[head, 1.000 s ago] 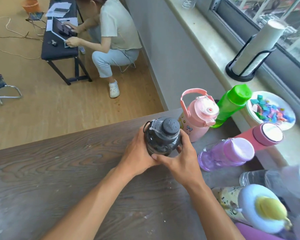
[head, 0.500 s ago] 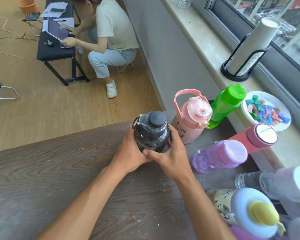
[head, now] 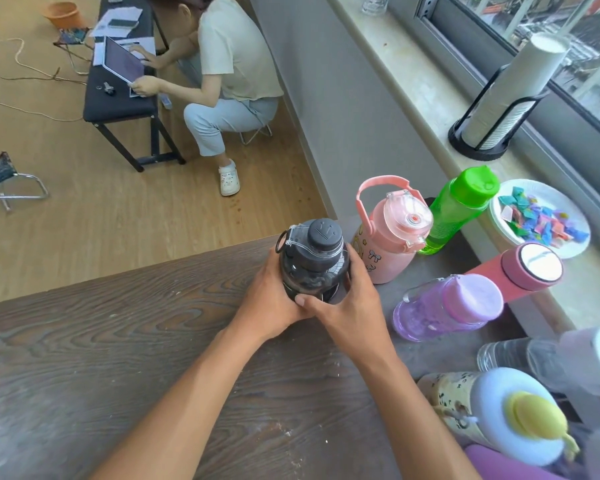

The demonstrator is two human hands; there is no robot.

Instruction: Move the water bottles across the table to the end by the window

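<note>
Dark smoky translucent plastic water bottle with black screw cap (head: 313, 261) upright near far edge of dark wood-grain table (head: 101, 341), just beside pink handled jug-style bottle (head: 390, 233). Left hand (head: 269, 299) and right hand (head: 352, 303) both wrapped around dark bottle's lower body, thumbs meeting in front. Along window-side edge: green flip-cap bottle (head: 459, 206), lilac translucent bottle (head: 447, 308), coral-pink flask with silver lid (head: 520, 268). White plate of coloured scraps (head: 506, 233) on sill beyond table end
</note>
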